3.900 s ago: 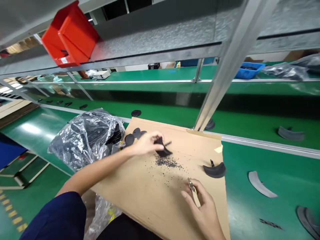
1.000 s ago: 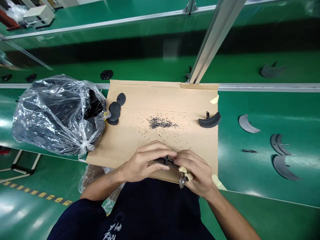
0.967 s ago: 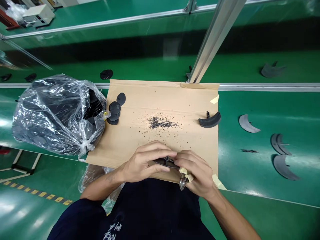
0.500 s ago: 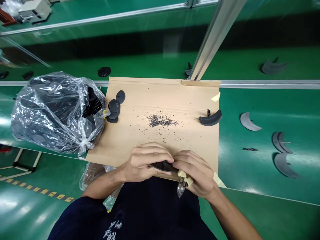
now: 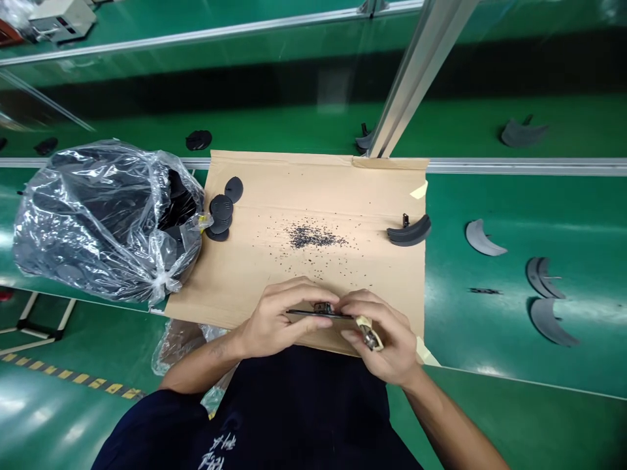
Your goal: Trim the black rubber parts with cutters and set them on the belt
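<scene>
My left hand [image 5: 287,318] grips a thin round black plastic piece [image 5: 321,314] between thumb and fingers. The piece is seen nearly edge-on, with a small raised bracket on its upper side. My right hand [image 5: 385,333] is closed around small pliers [image 5: 368,334] with cream-coloured handles and a metal part; their jaws are hard to see. Its fingertips reach the right end of the black piece. Beyond both hands, a scatter of tiny black bits [image 5: 316,236] lies on the cardboard sheet [image 5: 274,183].
At left stands a clear plastic bag [image 5: 93,222] of black discs, with several loose discs [image 5: 221,207] beside it. Stacked curved black parts [image 5: 409,231] lie on the cardboard's right side. More curved parts [image 5: 551,321] rest on the green table. A metal post [image 5: 421,78] rises behind.
The black piece has tipped from showing its face to nearly edge-on. The pliers in my right hand have turned, and that thumb now shows below them.
</scene>
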Available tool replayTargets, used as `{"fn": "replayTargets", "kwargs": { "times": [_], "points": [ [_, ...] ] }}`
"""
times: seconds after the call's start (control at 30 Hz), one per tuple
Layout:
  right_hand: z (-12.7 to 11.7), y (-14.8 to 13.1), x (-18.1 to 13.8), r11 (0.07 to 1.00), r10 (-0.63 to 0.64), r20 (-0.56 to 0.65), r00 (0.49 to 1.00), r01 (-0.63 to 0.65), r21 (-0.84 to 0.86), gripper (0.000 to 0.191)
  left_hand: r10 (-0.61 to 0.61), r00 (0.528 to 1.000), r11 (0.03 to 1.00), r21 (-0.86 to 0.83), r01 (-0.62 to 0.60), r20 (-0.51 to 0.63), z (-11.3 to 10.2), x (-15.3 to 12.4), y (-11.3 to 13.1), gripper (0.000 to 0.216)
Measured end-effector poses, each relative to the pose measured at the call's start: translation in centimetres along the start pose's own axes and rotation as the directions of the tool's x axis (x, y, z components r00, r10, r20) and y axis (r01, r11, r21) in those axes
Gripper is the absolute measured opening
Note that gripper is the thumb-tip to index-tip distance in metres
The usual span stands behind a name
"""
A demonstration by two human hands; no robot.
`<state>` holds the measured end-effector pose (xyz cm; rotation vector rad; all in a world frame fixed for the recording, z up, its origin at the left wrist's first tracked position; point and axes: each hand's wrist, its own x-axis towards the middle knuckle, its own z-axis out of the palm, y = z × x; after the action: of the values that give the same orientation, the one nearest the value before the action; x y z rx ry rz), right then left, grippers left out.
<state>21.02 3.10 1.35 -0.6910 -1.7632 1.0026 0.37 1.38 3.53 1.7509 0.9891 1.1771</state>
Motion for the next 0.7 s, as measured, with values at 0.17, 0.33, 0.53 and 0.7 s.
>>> {"fn": "replayTargets", "kwargs": {
  "times": [0.17, 0.33, 0.53, 0.7],
  "points": [
    [-2.0, -0.3, 1.0, 0.945, 0.001, 0.077, 0.997, 0.024, -0.327, 0.025, 0.047, 0.999, 0.997, 0.064, -0.047, 0.0, -0.4, -0.2, 0.0, 0.032],
    [-2.4, -0.2, 1.4, 0.753, -0.119, 0.21, 0.97, 0.226, -0.617, 0.016, 0.094, 0.995, 0.989, 0.114, -0.095, 0.016, -0.5, -0.3, -0.1, 0.041],
    [-2.4, -0.4, 1.4, 0.697, -0.125, 0.224, 0.967, 0.246, -0.673, 0.01, 0.126, 0.991, 0.982, 0.138, -0.13, 0.04, -0.7, -0.4, -0.3, 0.046],
    [-2.6, -0.6, 1.4, 0.674, -0.13, 0.215, 0.968, 0.245, -0.696, 0.008, 0.124, 0.991, 0.981, 0.144, -0.129, 0.044, -0.8, -0.5, -0.4, 0.045]
  ]
}}
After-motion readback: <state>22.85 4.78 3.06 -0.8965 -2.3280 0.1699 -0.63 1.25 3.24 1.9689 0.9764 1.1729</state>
